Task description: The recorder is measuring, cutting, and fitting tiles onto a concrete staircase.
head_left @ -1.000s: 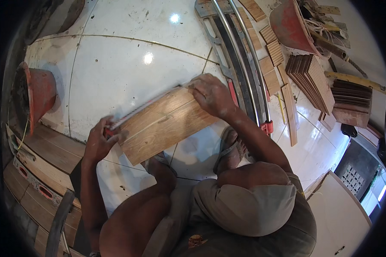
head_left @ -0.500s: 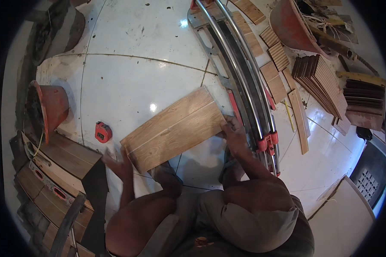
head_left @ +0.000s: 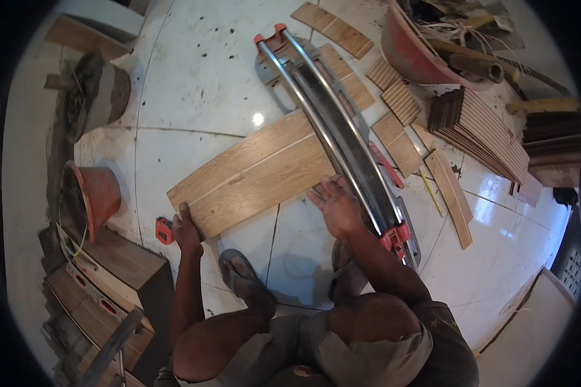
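Observation:
A long wood-look tile point(head_left: 252, 174) lies across in front of me, its right end reaching the rails of a manual tile cutter point(head_left: 329, 122). My left hand point(head_left: 187, 233) grips the tile's near left corner, thumb on top and the other fingers hidden beneath. By the near right edge, my right hand point(head_left: 339, 206) is turned palm up with its fingers spread, next to the cutter's rail. Whether those fingertips touch the tile is hard to see. The cutter's red handle carriage point(head_left: 395, 238) sits at the near end of the rails.
Left of the tile are a red tape measure point(head_left: 164, 230), an orange bucket point(head_left: 98, 200) and a stack of tiles point(head_left: 126, 258) with a spirit level point(head_left: 90, 284). On the right lie cut tile pieces point(head_left: 399, 143), a yellow pencil-like stick point(head_left: 431, 193), stacked ribbed tiles point(head_left: 484, 132) and a red basin point(head_left: 413, 48).
The tile's right end has moved onto the cutter, under its rails. My left hand has closed on the left corner; my right hand has let go and turned palm up. The view has shifted.

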A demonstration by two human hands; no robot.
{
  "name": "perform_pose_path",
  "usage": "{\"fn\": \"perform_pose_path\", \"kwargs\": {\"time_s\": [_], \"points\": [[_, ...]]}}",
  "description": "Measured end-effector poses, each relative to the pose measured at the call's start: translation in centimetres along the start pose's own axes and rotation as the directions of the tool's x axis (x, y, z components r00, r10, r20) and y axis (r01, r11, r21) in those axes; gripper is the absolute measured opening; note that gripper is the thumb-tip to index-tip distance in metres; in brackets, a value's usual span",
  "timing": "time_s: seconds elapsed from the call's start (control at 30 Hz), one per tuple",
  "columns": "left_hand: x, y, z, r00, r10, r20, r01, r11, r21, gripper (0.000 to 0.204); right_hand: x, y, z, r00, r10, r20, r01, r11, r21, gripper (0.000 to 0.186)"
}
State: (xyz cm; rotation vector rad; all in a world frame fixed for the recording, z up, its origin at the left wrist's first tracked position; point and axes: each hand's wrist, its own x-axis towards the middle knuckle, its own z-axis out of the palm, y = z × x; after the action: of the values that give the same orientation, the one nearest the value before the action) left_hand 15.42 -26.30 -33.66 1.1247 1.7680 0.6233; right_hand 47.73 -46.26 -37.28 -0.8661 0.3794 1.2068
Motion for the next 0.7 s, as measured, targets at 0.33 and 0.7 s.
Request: {"fn": "perform_pose_path", "kwargs": {"time_s": [0.33, 0.7], "points": [[3.5, 4.2, 8.7, 0.997, -0.027, 0.075, 0.035, 0.993, -0.114, 0.053, -6.0, -8.2, 4.5, 0.987, -0.017, 0.162, 0.099, 0.852, -0.514, 0.036], [4.5, 5.0, 12.5, 0.994, -0.039, 0.102, 0.056, 0.983, -0.172, 0.058, 5.8, -18.1, 1.4, 0.782, -0.446, 0.436, 0.385, -0.205, -0.900, 0.028]]}}
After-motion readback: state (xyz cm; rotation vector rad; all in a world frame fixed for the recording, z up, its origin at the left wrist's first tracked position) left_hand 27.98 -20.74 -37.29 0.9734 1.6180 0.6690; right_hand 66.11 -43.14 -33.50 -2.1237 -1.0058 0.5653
